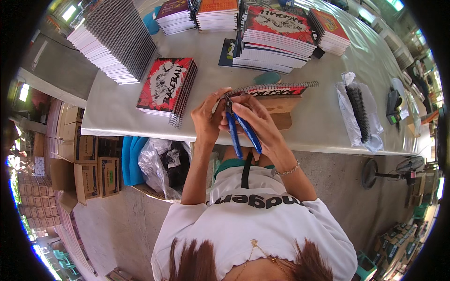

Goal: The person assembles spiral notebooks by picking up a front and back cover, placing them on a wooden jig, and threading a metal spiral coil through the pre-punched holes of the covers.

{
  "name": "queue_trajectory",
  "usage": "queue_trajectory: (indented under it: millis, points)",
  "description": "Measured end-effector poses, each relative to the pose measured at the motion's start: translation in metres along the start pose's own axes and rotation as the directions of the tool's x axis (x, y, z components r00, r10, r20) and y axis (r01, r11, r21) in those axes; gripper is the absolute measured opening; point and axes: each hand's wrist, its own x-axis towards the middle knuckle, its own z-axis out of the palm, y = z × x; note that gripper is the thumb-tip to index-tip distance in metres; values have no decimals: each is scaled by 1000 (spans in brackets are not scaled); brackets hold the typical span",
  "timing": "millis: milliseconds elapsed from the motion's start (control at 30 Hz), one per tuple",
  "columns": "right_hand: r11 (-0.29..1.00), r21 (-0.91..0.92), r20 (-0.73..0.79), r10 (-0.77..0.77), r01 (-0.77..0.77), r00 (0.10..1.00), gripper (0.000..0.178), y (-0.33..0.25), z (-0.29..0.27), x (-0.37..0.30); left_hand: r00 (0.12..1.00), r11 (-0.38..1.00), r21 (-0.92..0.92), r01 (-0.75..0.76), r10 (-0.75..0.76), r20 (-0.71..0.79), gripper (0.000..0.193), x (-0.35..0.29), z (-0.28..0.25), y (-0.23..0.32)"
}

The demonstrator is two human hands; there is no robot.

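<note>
My right hand (258, 121) is wrapped round blue-handled pliers (233, 133), whose jaws are at the left end of a wire coil. The coil (295, 85) runs along the upper edge of a red spiral notebook (280, 92). My left hand (206, 117) pinches that same end of the notebook, its fingertips close to the plier jaws. Fingers hide most of the coil's end. Beneath the notebook, a brown wooden block (283, 107) rests on the table near its front edge.
A short pile of red spiral notebooks (164, 84) lies left of my hands, before a tall notebook stack (117, 42). More book stacks (276, 42) stand behind. Loose black coils (358, 110) lie on plastic at right. A lined bin (154, 164) stands below the table.
</note>
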Motion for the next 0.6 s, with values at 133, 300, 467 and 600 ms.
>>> queue_trajectory:
  millis: [133,300,467,600]
  points:
    - [806,-563,136,-130,185,982,22,-37,-35,-29,996,994,65,-84,81,41,29,7,-8,9]
    - [569,-822,-140,-169,-19,976,25,-93,-137,-70,998,995,76,-62,63,-14,22,26,-41,23]
    - [-267,-927,-33,-640,-262,768,21,-88,-215,-69,919,989,-142,47,-98,-382,26,68,-104,9]
    - [-270,-942,68,-733,-197,677,20,-80,-225,-60,897,961,-275,19,-138,-420,28,76,-155,-67]
